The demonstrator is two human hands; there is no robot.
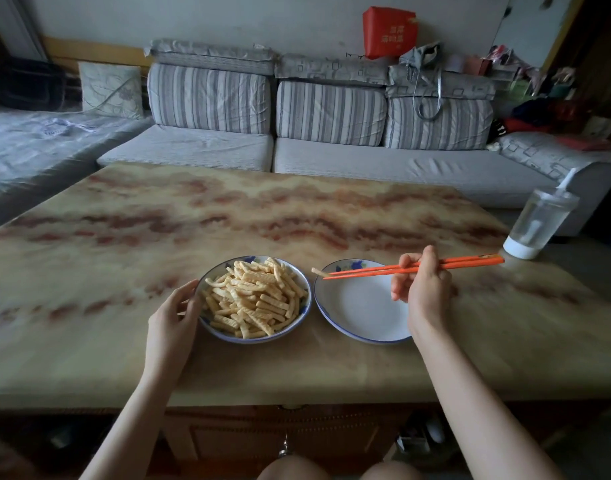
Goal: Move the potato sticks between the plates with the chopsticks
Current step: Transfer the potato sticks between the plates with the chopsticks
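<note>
On the near half of a marbled table [227, 209], in front of a striped grey sofa [331, 157], the person's left hand [174, 313] cups the left rim of a blue-edged plate [227, 336], thumb on the far side of the rim and the fingers curled against its near side. That plate is heaped with crinkled potato sticks [253, 297], a pale yellow pile that fills it almost from rim to rim. Just beside it on the right, nearly touching, lies a second plate [359, 306] of the same pattern, its white middle bare. Above the far left rim of this second plate a single potato stick [318, 271] is pinched between the tips of a pair of orange chopsticks [366, 271], held clear of the plate's surface. The chopsticks run almost level to the right, close together along their length. The right hand [425, 289] grips them around their middle, fingers wrapped over the two sticks and the wrist above the plate's right rim. Farther right, near the table's corner, stands a clear lidded tumbler [539, 223] with a straw and a white base.
</note>
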